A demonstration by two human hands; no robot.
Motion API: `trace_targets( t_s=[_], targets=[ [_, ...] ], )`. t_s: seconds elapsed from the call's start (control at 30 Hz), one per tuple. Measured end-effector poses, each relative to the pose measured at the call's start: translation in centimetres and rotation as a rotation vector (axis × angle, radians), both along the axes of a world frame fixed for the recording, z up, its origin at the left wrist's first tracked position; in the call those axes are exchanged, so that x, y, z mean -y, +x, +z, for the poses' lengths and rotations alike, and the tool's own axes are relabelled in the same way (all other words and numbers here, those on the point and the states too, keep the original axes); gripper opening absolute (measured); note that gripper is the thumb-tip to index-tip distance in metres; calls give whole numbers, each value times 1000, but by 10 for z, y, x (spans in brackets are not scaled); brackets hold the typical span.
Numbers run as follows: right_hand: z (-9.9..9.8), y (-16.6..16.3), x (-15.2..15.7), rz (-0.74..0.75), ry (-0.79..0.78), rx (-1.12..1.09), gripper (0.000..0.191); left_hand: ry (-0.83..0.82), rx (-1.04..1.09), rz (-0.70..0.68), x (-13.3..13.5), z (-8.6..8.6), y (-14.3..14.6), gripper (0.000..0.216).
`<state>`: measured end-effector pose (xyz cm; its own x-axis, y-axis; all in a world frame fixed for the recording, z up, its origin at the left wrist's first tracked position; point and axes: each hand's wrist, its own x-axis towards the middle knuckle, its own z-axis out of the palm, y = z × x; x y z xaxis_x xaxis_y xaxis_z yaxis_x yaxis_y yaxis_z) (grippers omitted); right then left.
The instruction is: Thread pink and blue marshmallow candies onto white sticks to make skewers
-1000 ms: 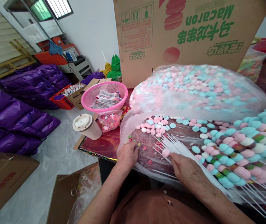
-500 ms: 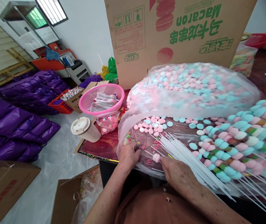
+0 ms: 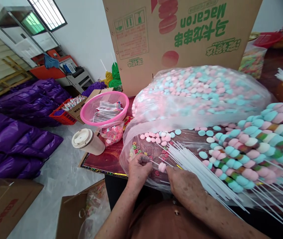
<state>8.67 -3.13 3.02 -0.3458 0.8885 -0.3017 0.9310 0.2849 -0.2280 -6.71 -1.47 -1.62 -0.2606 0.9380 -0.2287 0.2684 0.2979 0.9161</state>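
Observation:
My right hand [image 3: 185, 181] is closed around a thin white stick, gripping it just behind pink marshmallow pieces [image 3: 162, 167] threaded on it. The stick's bare tip points left. At that tip is my left hand [image 3: 140, 169], thumb and fingers pinched together; whatever they hold is too small or hidden to make out. Small coloured ring candies [image 3: 165, 153] lie scattered on the clear plastic around it. Loose pink and blue marshmallow discs [image 3: 157, 136] sit just beyond. A bundle of white sticks [image 3: 191, 162] lies beside my right hand.
Finished-looking marshmallow skewers [image 3: 253, 149] are piled at the right. Behind lies a big clear bag of marshmallows [image 3: 201, 89], before a cardboard box [image 3: 136, 36]. A lidded cup [image 3: 89, 141], a pink basket [image 3: 86, 114] and a small candy bag [image 3: 113, 132] stand on the left.
My left hand has come from the ring candies to the stick's tip, its fingers now pinched there. My right hand still holds the stick. The whole view has shifted slightly.

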Motion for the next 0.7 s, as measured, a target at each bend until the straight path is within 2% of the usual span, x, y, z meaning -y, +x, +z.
trace_targets(
  t_s=[0.13,0.3,0.4,0.47,0.6,0.7],
  targets=[
    [-3,-2,3,10,15,46,27,71,-221,-32,11,6,12,12],
    [-13,-1,1,13,26,19,29,209,-438,-325,21,8,20,15],
    [-16,6,-4,-40,3,-43,29,160,-516,-321,6,15,10,30],
    [-16,10,-7,-79,-17,-89,27,93,-652,-325,-12,22,1,36],
    [-13,14,-6,-87,-48,-140,28,18,-918,-495,-37,28,-9,20],
    [-11,15,-4,-96,-34,-141,28,11,-781,-392,-38,22,-11,11]
  ],
)
